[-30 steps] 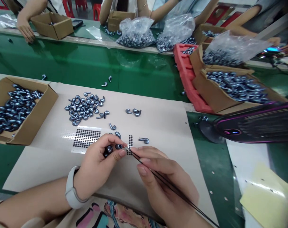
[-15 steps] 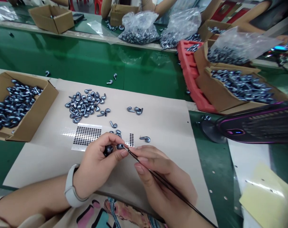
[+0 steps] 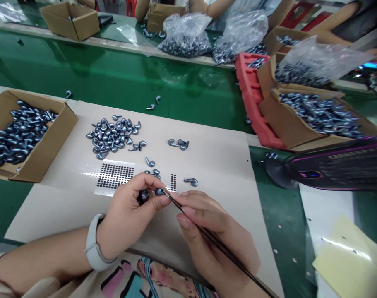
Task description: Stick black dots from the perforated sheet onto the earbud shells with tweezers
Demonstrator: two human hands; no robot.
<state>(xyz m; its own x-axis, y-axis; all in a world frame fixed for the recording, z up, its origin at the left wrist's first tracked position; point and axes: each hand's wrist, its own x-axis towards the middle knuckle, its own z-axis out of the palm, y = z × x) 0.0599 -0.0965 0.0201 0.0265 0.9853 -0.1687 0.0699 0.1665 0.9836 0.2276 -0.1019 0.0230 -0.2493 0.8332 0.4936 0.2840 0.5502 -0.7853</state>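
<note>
Since the earlier frame, the tip of the fine black tweezers (image 3: 219, 244) has closed onto the held piece, and the scene sits slightly higher and further right in view. The left hand (image 3: 126, 223), with a white wristband (image 3: 93, 244), is held over a beige card sheet (image 3: 207, 165). Its fingers (image 3: 138, 184) are curled nearly shut on two dark hook-shaped metal pieces (image 3: 144, 196). The right hand (image 3: 213, 236) has its fingers (image 3: 191, 203) pinched on the tweezers, whose tips touch the forward piece; whether those tips grip it cannot be told. A sheet of black dots (image 3: 115, 176) lies just left of the hands. A heap of similar pieces (image 3: 112, 136) lies on the card, upper left of the hands. A cardboard box of pieces (image 3: 36, 174) sits at the left edge, and another (image 3: 296, 120) sits at right beside a red tray (image 3: 256, 111). A fan (image 3: 337, 171) stands on the green counter (image 3: 82, 70) at right.
</note>
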